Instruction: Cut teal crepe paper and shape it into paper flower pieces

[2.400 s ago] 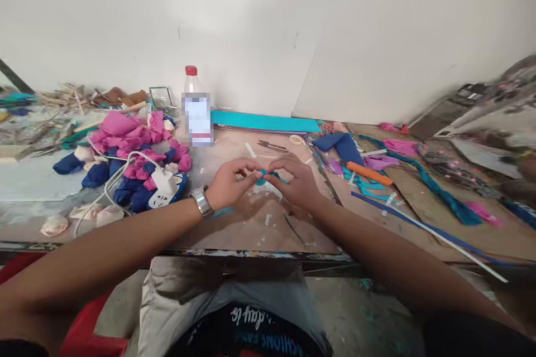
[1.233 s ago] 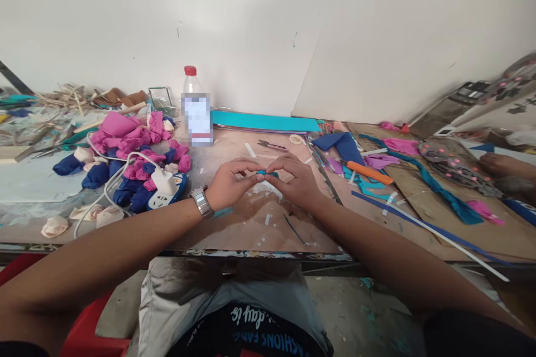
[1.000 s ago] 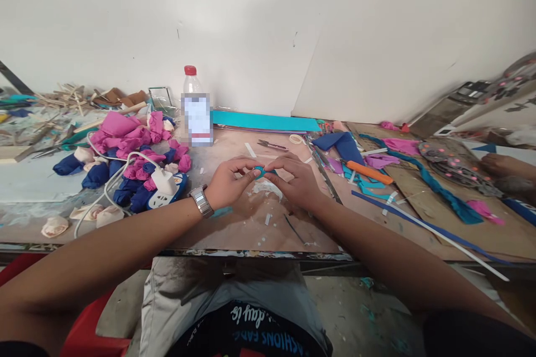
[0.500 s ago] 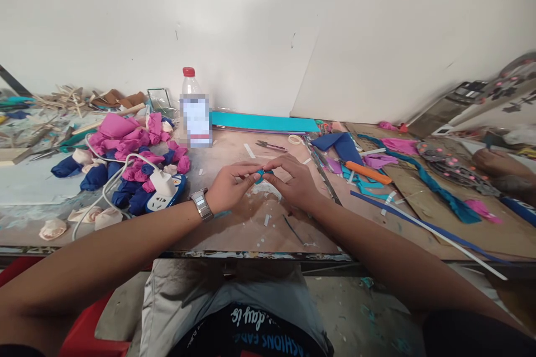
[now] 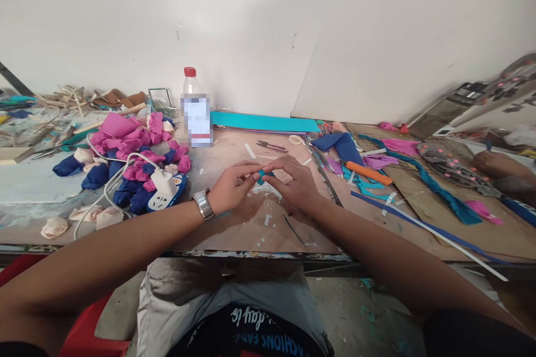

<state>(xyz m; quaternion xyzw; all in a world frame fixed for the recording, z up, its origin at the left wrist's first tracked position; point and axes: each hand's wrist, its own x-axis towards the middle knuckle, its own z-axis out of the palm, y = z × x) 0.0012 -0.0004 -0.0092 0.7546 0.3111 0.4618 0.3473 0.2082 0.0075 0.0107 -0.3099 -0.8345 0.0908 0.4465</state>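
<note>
Between my fingertips, just above the middle of the table (image 5: 234, 231), is a small piece of teal crepe paper (image 5: 262, 176). My left hand (image 5: 232, 185) pinches it from the left with thumb and forefinger. From the right, my right hand (image 5: 292, 179) grips it the same way, so the fingertips of both hands nearly meet. Much of the piece is hidden behind the fingers. Beneath my hands lie white scraps and a small white strip (image 5: 267, 220). A thin dark strip (image 5: 293, 230) rests near my right wrist.
Pink and navy paper flowers (image 5: 125, 142) heap up at the left beside a power strip (image 5: 167, 192) with a white cable. A red-capped bottle (image 5: 190, 81) stands behind a phone (image 5: 197, 122). An orange utility knife (image 5: 368, 173) lies right. Another person's hand (image 5: 496, 164) is far right.
The teal piece has turned slightly between my fingertips and shows a little more of itself. Both hands stay in nearly the same place.
</note>
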